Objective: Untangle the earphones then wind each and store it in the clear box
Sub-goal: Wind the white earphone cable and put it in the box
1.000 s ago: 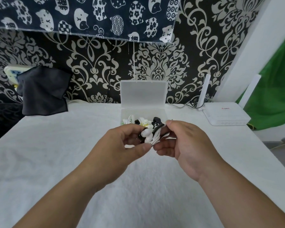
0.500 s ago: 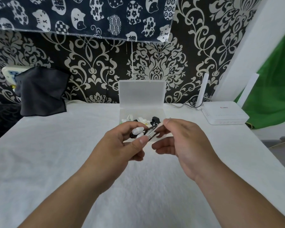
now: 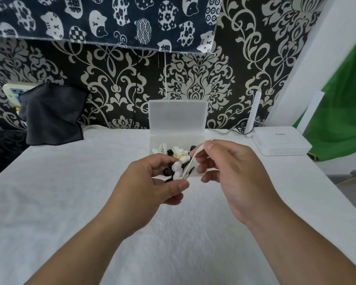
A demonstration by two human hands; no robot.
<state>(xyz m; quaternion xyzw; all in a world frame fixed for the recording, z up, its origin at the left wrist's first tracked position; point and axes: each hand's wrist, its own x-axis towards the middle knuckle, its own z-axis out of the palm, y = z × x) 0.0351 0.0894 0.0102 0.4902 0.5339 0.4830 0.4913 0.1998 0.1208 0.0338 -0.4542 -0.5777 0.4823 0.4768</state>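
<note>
The left hand [image 3: 152, 188] is curled round a small bunch of earphones [image 3: 177, 170], white and black buds showing between thumb and fingers. The right hand [image 3: 230, 171] pinches the white plug end of a cord [image 3: 194, 159] between thumb and forefinger, its metal tip poking out past the fingertips. The cord runs taut from that pinch down into the bunch. Both hands are held above the bench [image 3: 70, 192], which is covered in white cloth, just in front of the clear box [image 3: 177, 119].

The clear box sits open at the back of the bench, its lid standing upright. More earphones lie inside it, white, black and a bit of yellow, partly hidden by the hands. To the right of the box is a white router [image 3: 280, 142] with two upright antennas, and beyond it a green cloth [image 3: 341, 110]. To the left of the box a dark cloth [image 3: 51, 114] hangs against the patterned wall.
</note>
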